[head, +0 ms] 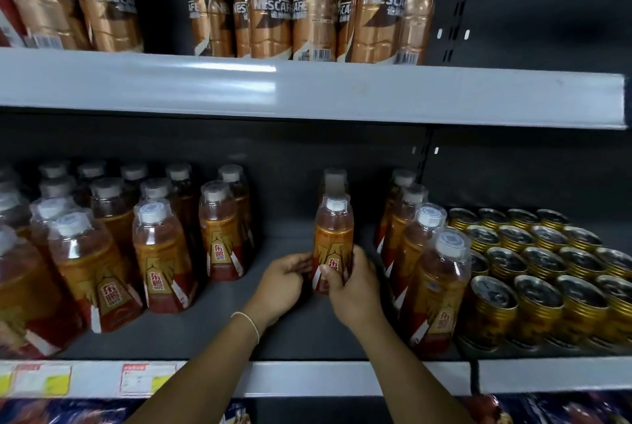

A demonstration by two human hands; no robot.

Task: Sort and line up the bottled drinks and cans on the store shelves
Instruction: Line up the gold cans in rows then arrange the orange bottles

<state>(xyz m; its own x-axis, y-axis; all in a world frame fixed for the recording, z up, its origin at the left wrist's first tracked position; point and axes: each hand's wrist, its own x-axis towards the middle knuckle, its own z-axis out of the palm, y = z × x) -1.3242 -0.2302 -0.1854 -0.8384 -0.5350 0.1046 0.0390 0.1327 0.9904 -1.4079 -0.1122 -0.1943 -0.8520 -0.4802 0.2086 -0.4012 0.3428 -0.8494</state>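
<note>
Right hand (352, 281) is clamped round the lower body of the orange bottle (333, 246); left hand (285, 281) braces its 9 o'clock side. We judge this steadies it upright in the middle shelf (273, 328) gap, cans (547, 273) at 3 o'clock.

Bottle (333, 242) upright on middle shelf (239, 331), between my left hand (285, 281) and right hand (352, 290). Second bottle (335, 181) directly behind. Bottle rows (102, 246) left; bottle column (424, 252) right, cans (547, 269) beyond. Coffee bottles (290, 3) on shelf above.
</note>
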